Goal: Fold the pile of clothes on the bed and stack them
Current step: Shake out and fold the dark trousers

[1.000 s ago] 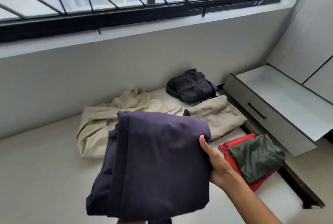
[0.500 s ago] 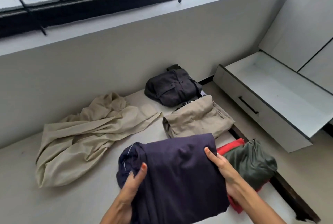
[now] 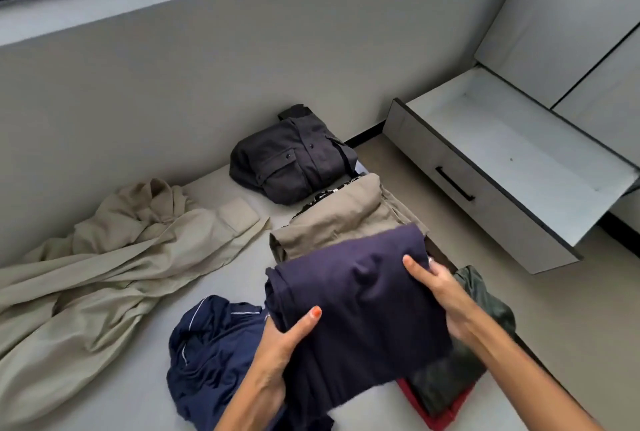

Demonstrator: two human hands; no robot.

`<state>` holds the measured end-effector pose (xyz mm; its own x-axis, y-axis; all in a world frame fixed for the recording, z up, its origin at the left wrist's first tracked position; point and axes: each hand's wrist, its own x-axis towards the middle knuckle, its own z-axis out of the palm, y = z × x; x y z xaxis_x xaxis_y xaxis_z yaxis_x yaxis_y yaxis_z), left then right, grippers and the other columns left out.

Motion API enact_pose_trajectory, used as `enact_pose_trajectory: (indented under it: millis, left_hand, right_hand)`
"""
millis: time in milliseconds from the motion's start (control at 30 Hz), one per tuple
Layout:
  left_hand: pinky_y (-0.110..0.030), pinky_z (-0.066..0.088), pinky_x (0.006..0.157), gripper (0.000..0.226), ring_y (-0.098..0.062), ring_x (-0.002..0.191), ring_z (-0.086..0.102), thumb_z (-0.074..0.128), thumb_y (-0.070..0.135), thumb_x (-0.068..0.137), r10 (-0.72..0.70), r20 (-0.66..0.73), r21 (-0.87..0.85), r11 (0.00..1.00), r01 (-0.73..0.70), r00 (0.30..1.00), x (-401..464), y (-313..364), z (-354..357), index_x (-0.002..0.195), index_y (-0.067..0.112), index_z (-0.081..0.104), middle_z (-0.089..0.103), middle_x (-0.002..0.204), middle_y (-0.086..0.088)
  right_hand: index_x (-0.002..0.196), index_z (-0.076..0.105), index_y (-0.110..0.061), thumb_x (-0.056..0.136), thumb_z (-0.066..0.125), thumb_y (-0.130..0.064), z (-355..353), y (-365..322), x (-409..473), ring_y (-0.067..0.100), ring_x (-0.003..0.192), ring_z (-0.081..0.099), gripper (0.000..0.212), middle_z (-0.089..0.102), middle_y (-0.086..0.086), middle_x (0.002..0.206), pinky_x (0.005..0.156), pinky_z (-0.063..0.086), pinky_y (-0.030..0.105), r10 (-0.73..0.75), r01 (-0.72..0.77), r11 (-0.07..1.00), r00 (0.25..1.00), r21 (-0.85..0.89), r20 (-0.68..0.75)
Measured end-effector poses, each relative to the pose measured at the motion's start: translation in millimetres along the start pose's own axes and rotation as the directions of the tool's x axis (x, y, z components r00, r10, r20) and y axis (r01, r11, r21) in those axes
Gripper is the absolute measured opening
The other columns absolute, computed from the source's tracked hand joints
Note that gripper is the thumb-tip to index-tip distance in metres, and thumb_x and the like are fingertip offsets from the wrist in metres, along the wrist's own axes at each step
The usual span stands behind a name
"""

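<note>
Both hands grip the folded purple garment [image 3: 360, 309] low in the frame's centre — left hand [image 3: 277, 354] at its left edge, right hand [image 3: 440, 292] on the right. Better to lower it flat, edges aligned, onto the green garment [image 3: 485, 309] — release both sides together.

Soft matt purple cloth [image 3: 363, 299]; smooth matt laminate drawer [image 3: 485, 184].
</note>
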<state>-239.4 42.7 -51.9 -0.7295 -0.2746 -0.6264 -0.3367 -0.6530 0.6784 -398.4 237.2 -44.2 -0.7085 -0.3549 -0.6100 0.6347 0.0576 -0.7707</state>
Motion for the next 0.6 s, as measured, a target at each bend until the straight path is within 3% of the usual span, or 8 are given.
enact_pose_trajectory:
  millis: [167, 200, 267, 333, 400, 433, 467, 600]
  left_hand:
    - [-0.038, 0.05, 0.095, 0.066, -0.016, 0.106, 0.066, 0.082, 0.038, 0.067, 0.019, -0.012, 0.071, 0.997, -0.018, 1.0, 56.9, 20.6, 21.5, 0.126, 0.024, 0.056, 0.069, 0.117, 0.001]
    - [-0.038, 0.05, 0.095, 0.072, -0.016, 0.107, 0.065, 0.082, 0.043, 0.065, 0.037, -0.056, 0.112, 0.993, -0.03, 0.998, 69.4, 22.9, 26.1, 0.128, 0.024, 0.053, 0.067, 0.121, 0.0]
    - [-0.042, 0.046, 0.101, 0.1, -0.02, 0.119, 0.057, 0.082, 0.054, 0.062, 0.083, -0.269, 0.299, 0.954, 0.002, 0.96, 96.7, 23.1, 32.7, 0.143, 0.022, 0.032, 0.051, 0.141, -0.002]
    - [-0.05, 0.032, 0.111, 0.109, -0.031, 0.139, 0.03, 0.074, 0.047, 0.075, 0.283, -0.421, 0.646, 0.761, 0.066, 0.862, 116.0, 23.6, 39.1, 0.151, 0.026, -0.001, 0.014, 0.159, -0.005]
    - [-0.057, 0.016, 0.113, 0.097, -0.034, 0.145, 0.002, 0.06, 0.046, 0.087, 0.5, -0.17, 0.952, 0.307, 0.009, 0.849, 129.5, 19.7, 44.6, 0.147, 0.04, -0.016, -0.014, 0.159, 0.001]
    - [-0.06, 0.01, 0.112, 0.088, -0.035, 0.145, -0.008, 0.052, 0.048, 0.091, 0.49, -0.014, 0.996, 0.087, -0.032, 0.871, 136.5, 18.0, 45.0, 0.144, 0.047, -0.018, -0.023, 0.157, 0.003]
    - [-0.062, 0.006, 0.112, 0.08, -0.036, 0.144, -0.014, 0.045, 0.051, 0.093, 0.429, 0.056, 0.998, -0.03, -0.048, 0.902, 147.2, 13.8, 39.8, 0.142, 0.051, -0.018, -0.029, 0.155, 0.005]
    - [-0.063, 0.002, 0.111, 0.068, -0.037, 0.144, -0.016, 0.03, 0.058, 0.095, 0.279, 0.003, 0.992, -0.123, 0.033, 0.96, 174.3, -4.3, 12.2, 0.139, 0.054, -0.022, -0.039, 0.15, 0.006]
  right_hand:
    - [0.104, 0.066, -0.013, 0.086, 0.067, -0.027, 11.9, -54.0, 70.7, 0.017, 0.095, 0.068, 0.023, 0.073, 0.005, 0.104, 0.078, 0.055, 0.02, -0.147, 0.143, 0.971, 0.989, -0.189, -0.009]
    - [0.11, 0.065, -0.014, 0.087, 0.067, -0.025, 15.4, -59.3, 86.6, 0.015, 0.098, 0.066, 0.026, 0.072, 0.003, 0.108, 0.078, 0.053, 0.018, -0.198, 0.182, 0.953, 0.979, -0.243, -0.04]
    - [0.137, 0.048, -0.017, 0.087, 0.069, -0.028, 22.1, -57.9, 120.7, 0.01, 0.113, 0.058, 0.055, 0.061, -0.003, 0.126, 0.091, 0.046, 0.018, -0.306, 0.25, 0.887, 0.948, -0.388, -0.09]
    - [0.152, 0.013, -0.029, 0.084, 0.068, -0.043, 31.4, -42.0, 145.0, 0.008, 0.132, 0.04, 0.089, 0.037, -0.007, 0.145, 0.109, 0.033, 0.028, -0.402, 0.291, 0.731, 0.915, -0.617, -0.044]
    - [0.148, -0.006, -0.045, 0.082, 0.055, -0.062, 44.4, -12.9, 159.4, 0.022, 0.147, 0.01, 0.091, 0.002, -0.004, 0.161, 0.116, 0.017, 0.052, -0.363, 0.25, 0.423, 0.927, -0.871, 0.09]
    - [0.146, -0.009, -0.05, 0.087, 0.047, -0.063, 50.1, 2.7, 162.1, 0.029, 0.148, -0.004, 0.083, -0.015, -0.004, 0.16, 0.114, 0.01, 0.061, -0.296, 0.2, 0.261, 0.948, -0.945, 0.119]
    - [0.144, -0.013, -0.052, 0.091, 0.039, -0.062, 55.5, 17.7, 167.7, 0.033, 0.146, -0.014, 0.075, -0.026, -0.004, 0.157, 0.111, 0.005, 0.066, -0.244, 0.16, 0.161, 0.963, -0.974, 0.118]
    - [0.128, -0.037, -0.056, 0.093, 0.026, -0.064, 63.7, 45.5, 182.9, 0.033, 0.141, -0.03, 0.072, -0.043, -0.005, 0.148, 0.106, -0.002, 0.072, -0.277, 0.101, 0.053, 0.957, -0.993, 0.083]
